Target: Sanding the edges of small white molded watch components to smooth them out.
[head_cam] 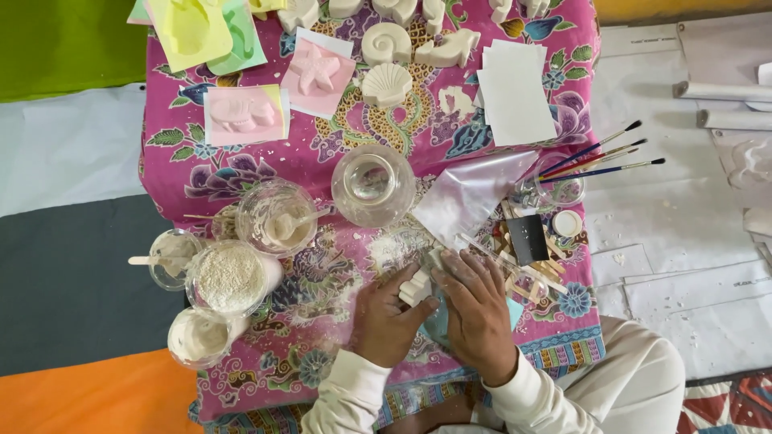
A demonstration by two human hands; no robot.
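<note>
Both hands work at the near edge of the surface (515,337): the left hand (386,317) pinches a small white cast piece (416,288) in its fingers, while the right hand (476,309) lies spread over a pale blue mould (438,321). The piece looks brittle, so a hard squeeze could chip it, and a stray elbow might tip the cup of powder (229,277) close by.

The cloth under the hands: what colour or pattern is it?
The cloth is bright pink batik with flowers and leaves, seen in the head view.

One head-worn view looks straight down, close over the cloth-covered table (241,161).
</note>
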